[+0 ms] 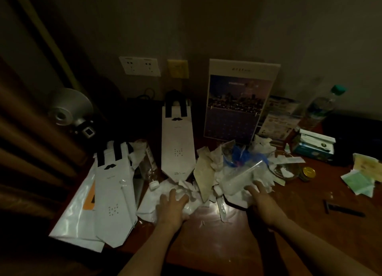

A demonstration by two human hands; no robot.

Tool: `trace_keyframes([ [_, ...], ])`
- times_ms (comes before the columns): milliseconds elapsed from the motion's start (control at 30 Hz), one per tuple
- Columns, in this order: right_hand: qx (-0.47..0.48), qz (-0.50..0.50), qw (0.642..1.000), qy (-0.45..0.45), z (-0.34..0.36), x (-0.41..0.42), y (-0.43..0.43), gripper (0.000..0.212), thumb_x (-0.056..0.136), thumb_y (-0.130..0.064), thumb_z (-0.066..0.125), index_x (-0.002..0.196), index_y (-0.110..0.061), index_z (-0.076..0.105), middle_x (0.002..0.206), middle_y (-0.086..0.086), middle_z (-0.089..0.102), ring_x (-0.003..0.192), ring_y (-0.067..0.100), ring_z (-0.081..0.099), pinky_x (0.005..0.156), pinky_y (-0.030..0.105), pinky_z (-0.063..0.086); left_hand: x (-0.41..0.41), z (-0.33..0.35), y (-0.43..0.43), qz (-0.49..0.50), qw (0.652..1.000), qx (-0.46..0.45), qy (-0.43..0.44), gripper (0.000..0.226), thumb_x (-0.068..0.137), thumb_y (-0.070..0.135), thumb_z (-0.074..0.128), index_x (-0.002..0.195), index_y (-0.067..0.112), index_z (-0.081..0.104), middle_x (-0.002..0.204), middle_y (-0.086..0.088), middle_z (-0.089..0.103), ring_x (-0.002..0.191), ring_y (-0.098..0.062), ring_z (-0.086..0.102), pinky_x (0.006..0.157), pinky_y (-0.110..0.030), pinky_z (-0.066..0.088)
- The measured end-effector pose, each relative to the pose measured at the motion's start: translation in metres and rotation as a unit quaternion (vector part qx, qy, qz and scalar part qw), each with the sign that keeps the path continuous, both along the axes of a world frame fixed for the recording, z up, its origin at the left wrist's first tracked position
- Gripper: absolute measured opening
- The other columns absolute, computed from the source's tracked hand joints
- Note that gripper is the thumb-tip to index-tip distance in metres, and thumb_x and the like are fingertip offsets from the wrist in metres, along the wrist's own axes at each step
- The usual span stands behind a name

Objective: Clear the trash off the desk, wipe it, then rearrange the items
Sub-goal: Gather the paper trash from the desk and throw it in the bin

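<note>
A heap of trash covers the middle of the dark wooden desk: crumpled white tissues, a clear plastic bag, blue plastic and a tan paper scrap. My left hand lies on the crumpled white tissue and plastic at the heap's near left, fingers spread. My right hand rests on the clear plastic bag at the heap's near right, fingers extended. An empty plastic bottle lies left of the heap.
White paper bags with black handles lie at left and centre. A calendar leans on the wall; a water bottle, tissue box, gold lid, papers and black razor sit right. A lamp stands at left.
</note>
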State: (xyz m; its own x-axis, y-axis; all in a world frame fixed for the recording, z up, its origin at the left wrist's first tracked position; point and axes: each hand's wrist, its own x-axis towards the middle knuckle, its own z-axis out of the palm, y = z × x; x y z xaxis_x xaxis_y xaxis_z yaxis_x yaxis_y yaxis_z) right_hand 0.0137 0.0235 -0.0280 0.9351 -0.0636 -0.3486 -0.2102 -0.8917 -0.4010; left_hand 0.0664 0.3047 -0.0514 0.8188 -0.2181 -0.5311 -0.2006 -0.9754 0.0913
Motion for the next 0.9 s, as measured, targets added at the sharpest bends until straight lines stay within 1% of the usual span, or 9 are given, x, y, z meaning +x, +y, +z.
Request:
trace_keyframes([
  [67,0.011,-0.009,1.000,0.020,-0.004,0.008,-0.002,0.057,0.088,-0.012,0.056,0.140,-0.024,0.037,0.153,0.012,0.017,0.130,0.027,0.041,0.104,0.030,0.041,0.001,-0.001,-0.001,-0.005,1.000,0.003,-0.028,0.048,0.092,0.038,0.055,0.136,0.036,0.036,0.148,-0.006,0.020,0.125,-0.034,0.032,0.097,-0.043,0.039],
  [167,0.006,0.013,0.999,0.039,-0.010,0.013,-0.001,0.054,0.090,-0.016,0.052,0.140,-0.024,0.033,0.140,0.008,0.037,0.119,0.021,0.047,0.098,0.027,0.041,0.001,0.000,-0.005,-0.010,0.999,0.005,-0.036,0.040,0.096,0.023,0.043,0.135,0.030,0.038,0.140,-0.007,0.031,0.117,-0.032,0.039,0.090,-0.038,0.042],
  [333,0.008,0.055,0.998,0.000,-0.017,0.011,0.003,0.016,0.097,-0.018,0.040,0.110,-0.025,0.042,0.100,-0.007,0.050,0.086,0.006,0.050,0.073,0.018,0.039,0.000,0.007,-0.010,-0.021,0.998,-0.005,-0.062,0.041,0.096,0.014,0.040,0.134,0.029,0.039,0.134,-0.004,0.039,0.119,-0.029,0.042,0.093,-0.041,0.041],
  [433,-0.001,0.063,0.998,-0.001,-0.011,0.020,0.001,0.016,0.093,-0.014,0.047,0.107,-0.020,0.053,0.105,-0.003,0.055,0.089,0.008,0.052,0.076,0.017,0.042,0.001,0.016,-0.012,-0.028,0.993,-0.019,-0.111,0.040,0.095,0.016,0.039,0.132,0.030,0.041,0.129,-0.002,0.042,0.117,-0.025,0.043,0.091,-0.038,0.039],
  [500,-0.007,0.075,0.997,-0.031,-0.003,0.033,-0.003,0.013,0.092,-0.014,0.052,0.103,-0.017,0.057,0.107,0.000,0.054,0.093,0.011,0.053,0.079,0.018,0.040,0.005,0.021,-0.012,-0.030,0.990,-0.033,-0.135,0.037,0.094,0.018,0.041,0.130,0.028,0.043,0.126,-0.001,0.043,0.115,-0.024,0.044,0.090,-0.036,0.039],
  [600,0.028,0.054,0.990,-0.125,0.015,0.055,-0.010,0.011,0.084,-0.003,0.060,0.093,-0.008,0.061,0.099,0.004,0.053,0.089,0.019,0.054,0.069,0.016,0.034,0.014,0.029,-0.015,-0.029,0.984,-0.060,-0.162,0.034,0.093,0.023,0.043,0.127,0.025,0.046,0.124,-0.001,0.045,0.113,-0.023,0.045,0.089,-0.035,0.042],
  [733,0.055,0.008,0.976,-0.209,0.035,0.058,-0.009,0.022,0.071,0.009,0.065,0.090,-0.001,0.063,0.092,0.002,0.048,0.082,0.014,0.044,0.064,0.008,0.024,0.017,0.038,-0.021,-0.043,0.978,-0.106,-0.173,0.033,0.091,0.027,0.043,0.123,0.021,0.050,0.121,-0.002,0.047,0.109,-0.022,0.048,0.087,-0.032,0.042],
  [800,0.054,0.049,0.983,-0.169,0.031,0.046,-0.004,0.023,0.076,0.000,0.064,0.099,-0.006,0.063,0.098,-0.001,0.049,0.087,0.012,0.045,0.067,0.011,0.031,0.011,0.037,-0.023,-0.065,0.977,-0.134,-0.153,0.034,0.090,0.027,0.043,0.122,0.018,0.052,0.120,-0.002,0.047,0.109,-0.021,0.048,0.086,-0.031,0.042],
  [900,0.004,0.173,0.984,-0.043,0.015,0.027,0.008,0.021,0.084,-0.022,0.060,0.104,-0.019,0.059,0.109,-0.002,0.055,0.091,0.012,0.051,0.078,0.022,0.040,0.005,0.035,-0.026,-0.099,0.980,-0.122,-0.122,0.035,0.091,0.028,0.042,0.123,0.017,0.050,0.123,-0.004,0.046,0.110,-0.022,0.046,0.086,-0.030,0.041],
])
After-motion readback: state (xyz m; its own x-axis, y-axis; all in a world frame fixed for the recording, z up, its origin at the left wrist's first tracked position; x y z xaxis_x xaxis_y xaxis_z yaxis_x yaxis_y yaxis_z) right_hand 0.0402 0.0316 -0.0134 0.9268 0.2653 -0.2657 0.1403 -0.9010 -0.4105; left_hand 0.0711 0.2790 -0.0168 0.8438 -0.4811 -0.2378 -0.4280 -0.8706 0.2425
